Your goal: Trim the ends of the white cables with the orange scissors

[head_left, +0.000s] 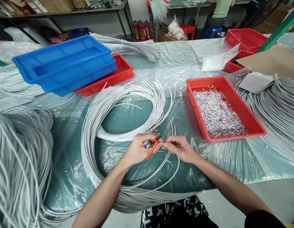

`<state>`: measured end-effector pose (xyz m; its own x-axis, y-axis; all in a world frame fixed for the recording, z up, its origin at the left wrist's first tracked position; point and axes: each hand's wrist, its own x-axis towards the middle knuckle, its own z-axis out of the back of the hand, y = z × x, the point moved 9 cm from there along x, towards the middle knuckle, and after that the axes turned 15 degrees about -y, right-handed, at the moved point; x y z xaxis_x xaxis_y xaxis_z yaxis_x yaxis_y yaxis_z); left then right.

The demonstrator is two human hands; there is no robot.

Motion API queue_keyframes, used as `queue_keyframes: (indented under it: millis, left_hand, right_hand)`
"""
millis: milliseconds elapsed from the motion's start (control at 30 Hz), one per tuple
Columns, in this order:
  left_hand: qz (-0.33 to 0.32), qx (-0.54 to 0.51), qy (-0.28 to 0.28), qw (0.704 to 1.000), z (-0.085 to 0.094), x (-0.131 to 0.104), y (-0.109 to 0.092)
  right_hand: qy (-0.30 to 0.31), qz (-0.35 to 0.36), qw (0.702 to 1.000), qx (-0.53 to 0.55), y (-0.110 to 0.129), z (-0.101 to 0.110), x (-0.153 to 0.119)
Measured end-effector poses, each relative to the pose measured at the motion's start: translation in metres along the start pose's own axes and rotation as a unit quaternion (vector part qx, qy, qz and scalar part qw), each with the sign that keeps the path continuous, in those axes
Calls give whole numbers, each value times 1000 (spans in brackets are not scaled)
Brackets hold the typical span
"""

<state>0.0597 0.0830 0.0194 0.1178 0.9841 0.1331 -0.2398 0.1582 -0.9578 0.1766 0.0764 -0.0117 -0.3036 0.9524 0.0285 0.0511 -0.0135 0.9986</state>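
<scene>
My left hand [140, 147] is closed round small orange-handled snips [152, 150], their dark blades pointing up and to the right. A shiny silver piece [147, 144] shows at the same hand, too small to name. Close beside it, my right hand [181, 148] pinches the end of a thin white cable at the fingertips, level with the blades. Whether the blades touch that cable I cannot tell. Loose white cables [169, 155] run beneath the right hand. Behind and left of both hands lies a large coil of white cable [90, 126], which curves round toward my lap.
A red tray [253, 126] of small silver metal pieces stands at the right. Blue trays [66, 74] rest on a red tray [124, 71] at back left. Thick cable bundles lie at far left [21, 164] and far right [277, 110]. Plastic film covers the table [180, 60].
</scene>
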Motion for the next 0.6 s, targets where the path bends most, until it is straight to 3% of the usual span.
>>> queue_keyframes:
  millis: [167,300,433,600]
  left_hand:
    - [35,-38,48,997,-5,-4,0]
    - [97,-98,87,987,-11,-10,3]
    - [120,-126,68,982,-12,-10,6]
    - [121,-126,38,984,-11,-5,10]
  right_hand:
    - [32,28,999,6,6,-4,-2]
    - [53,7,998,39,2,-6,-4]
    - [39,-9,998,51,-3,-4,-3]
    - [-26,45,999,10,6,5,1]
